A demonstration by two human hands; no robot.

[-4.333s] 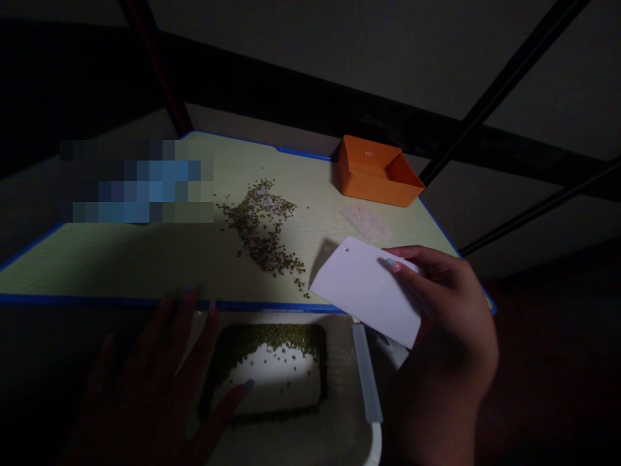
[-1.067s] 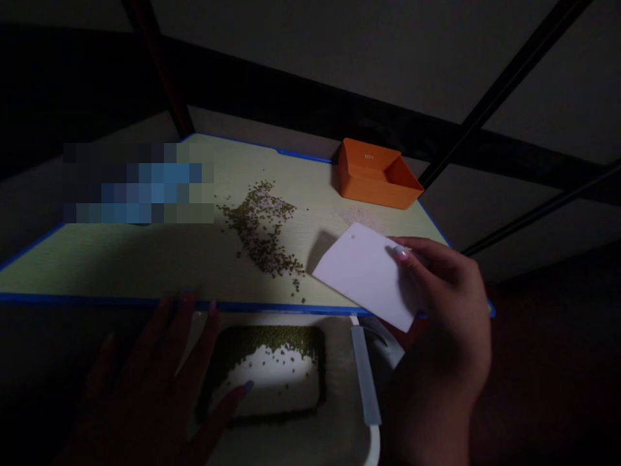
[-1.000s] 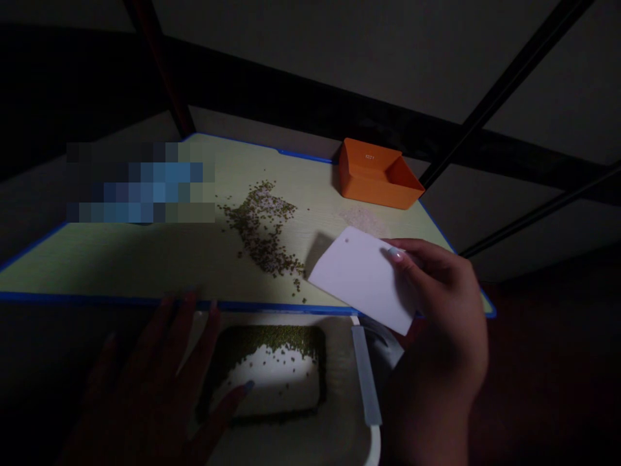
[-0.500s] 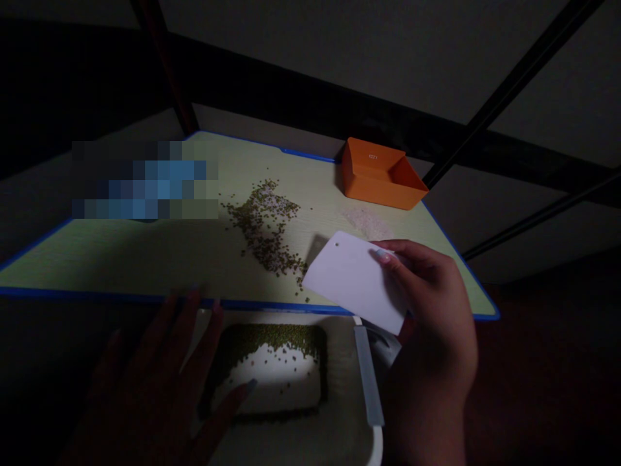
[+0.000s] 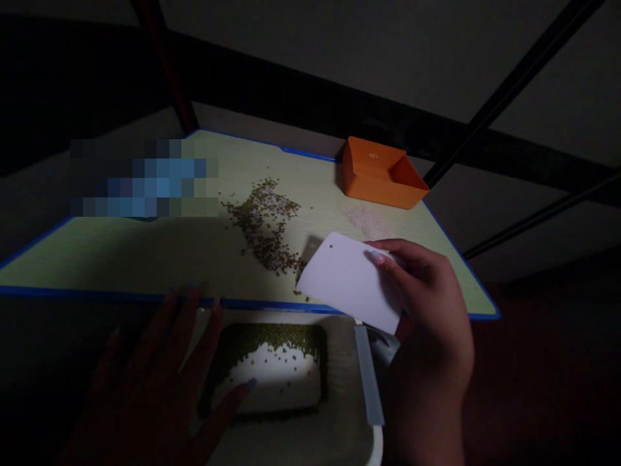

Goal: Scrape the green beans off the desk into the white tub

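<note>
My right hand (image 5: 422,278) pinches a white plastic scraper (image 5: 347,275) with a small hole in one corner. The scraper is tilted over the near edge of the pale table (image 5: 160,252), its left corner beside scattered green beans mixed with white grains (image 5: 266,226). Fingers spread, my left hand (image 5: 165,382) is at the left side of a white tub (image 5: 347,388), in deep shadow. Many green beans (image 5: 286,335) lie in the tub, mostly along its far side. Whether the left fingers press on the tub is too dark to tell.
An orange open box (image 5: 383,178) stands at the table's back right. In front of it lies a small heap of pale grains (image 5: 369,221). A blurred-out blue patch (image 5: 155,188) covers the table's left. Blue trim (image 5: 286,306) runs along the table's edge.
My right hand and the scraper have shifted slightly to the left, toward the scattered beans. My left hand stays in place over the tub.
</note>
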